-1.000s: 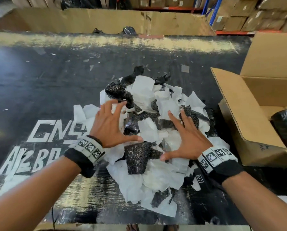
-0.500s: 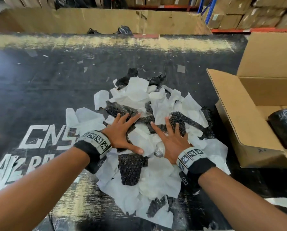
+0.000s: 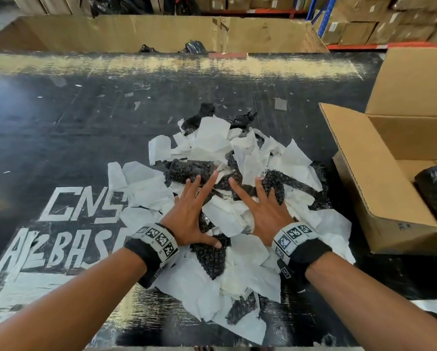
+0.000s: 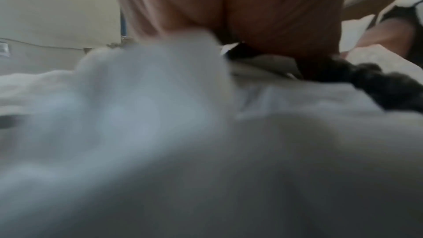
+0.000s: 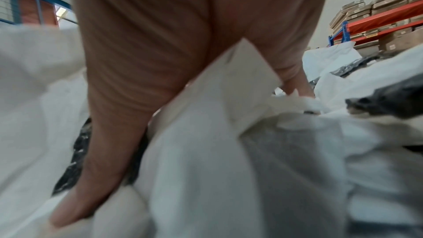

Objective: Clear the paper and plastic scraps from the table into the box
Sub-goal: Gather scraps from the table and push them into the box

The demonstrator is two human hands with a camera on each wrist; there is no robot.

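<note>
Both hands are flat with fingers spread, left hand (image 3: 190,216) and right hand (image 3: 265,209) pressing on the heap of torn white paper and black bubble-wrap scraps (image 3: 240,158), not gripping. It's mid-way across the scuffed black table (image 3: 73,127), with the open brown cardboard box (image 3: 359,173) just right of it.

— What sort of place is this?
— A warehouse or packing floor. Steel racking (image 3: 325,20) in blue and orange stands beyond the far edge of the black table (image 3: 60,127), its shelves stacked with brown cartons (image 3: 359,24).
— Anything else?
— A long cardboard bin (image 3: 126,34) runs along that far edge, and an open box (image 3: 379,173) sits at the right edge.
</note>
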